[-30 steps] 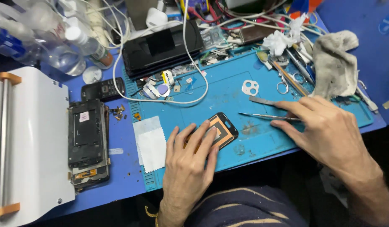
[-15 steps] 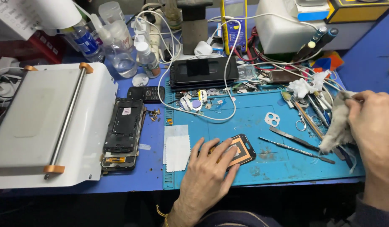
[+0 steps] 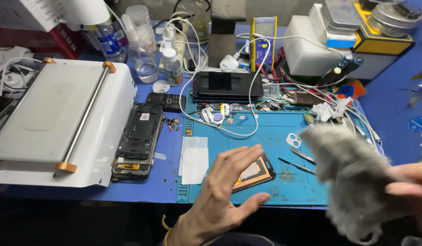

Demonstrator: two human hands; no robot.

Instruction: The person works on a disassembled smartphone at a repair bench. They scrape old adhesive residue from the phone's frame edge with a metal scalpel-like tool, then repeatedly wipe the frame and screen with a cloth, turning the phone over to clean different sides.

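Now my left hand [image 3: 222,193] hovers flat and unclenched over the small orange-edged phone part [image 3: 254,173] on the near blue mat [image 3: 274,136], while farther right my right hand [image 3: 414,187] pinches a blurred grey cloth [image 3: 352,177].

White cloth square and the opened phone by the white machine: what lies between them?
Head view: only bare blue table between the white cloth square and the opened phone; a small clear scrap lies there.

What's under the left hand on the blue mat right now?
Under the left hand lies a small flat part with an orange border, resting on the blue mat. Only its right end shows; the fingers cover the rest, so its full shape cannot be seen.
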